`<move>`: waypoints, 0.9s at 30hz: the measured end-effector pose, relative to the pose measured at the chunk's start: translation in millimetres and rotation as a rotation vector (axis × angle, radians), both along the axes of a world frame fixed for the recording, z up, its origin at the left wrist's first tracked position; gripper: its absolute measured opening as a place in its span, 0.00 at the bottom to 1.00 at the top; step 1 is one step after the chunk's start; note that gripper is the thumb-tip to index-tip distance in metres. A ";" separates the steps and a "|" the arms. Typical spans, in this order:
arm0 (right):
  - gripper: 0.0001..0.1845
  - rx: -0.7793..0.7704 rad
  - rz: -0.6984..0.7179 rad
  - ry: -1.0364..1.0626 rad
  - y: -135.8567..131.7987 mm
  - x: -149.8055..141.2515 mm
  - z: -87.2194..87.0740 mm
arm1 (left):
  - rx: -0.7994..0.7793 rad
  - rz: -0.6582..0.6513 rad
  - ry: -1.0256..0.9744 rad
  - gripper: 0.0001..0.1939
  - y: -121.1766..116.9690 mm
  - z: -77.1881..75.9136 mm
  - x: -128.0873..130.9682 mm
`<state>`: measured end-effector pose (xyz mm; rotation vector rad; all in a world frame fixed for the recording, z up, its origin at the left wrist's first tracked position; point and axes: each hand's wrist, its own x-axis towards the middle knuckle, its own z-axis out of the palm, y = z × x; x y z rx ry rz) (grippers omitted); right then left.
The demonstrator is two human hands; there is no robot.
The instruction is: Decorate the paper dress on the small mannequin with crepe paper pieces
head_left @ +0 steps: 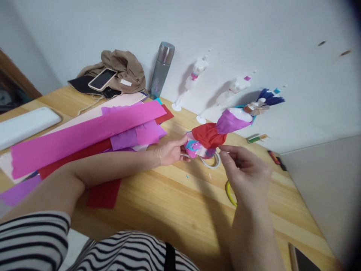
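Gripping doll (229,121) low down with left hand (172,152), above desk (158,199). Pinching right hand (248,165) closed by red skirt (207,135); can't tell if on fabric or paper. Probably handling hem; calls for steady hold, light touch.

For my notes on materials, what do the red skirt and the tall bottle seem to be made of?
The red skirt looks like crepe paper or thin cloth: matte, with gathered folds. The tall bottle is probably metal: grey body, shiny silvery cap.
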<state>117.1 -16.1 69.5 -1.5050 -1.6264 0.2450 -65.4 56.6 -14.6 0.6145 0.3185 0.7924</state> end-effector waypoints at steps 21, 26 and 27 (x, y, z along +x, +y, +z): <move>0.13 -0.173 -0.116 -0.055 11.5 20.5 8.7 | -0.031 0.038 0.016 0.19 -0.5 -3.5 1.4; 0.16 -0.254 -0.063 -0.103 14.0 27.1 9.4 | 0.014 0.132 0.020 0.19 -2.4 -4.6 2.6; 0.17 -0.243 -0.047 -0.102 14.6 27.4 8.2 | 0.012 0.135 0.019 0.18 -3.1 -3.8 2.7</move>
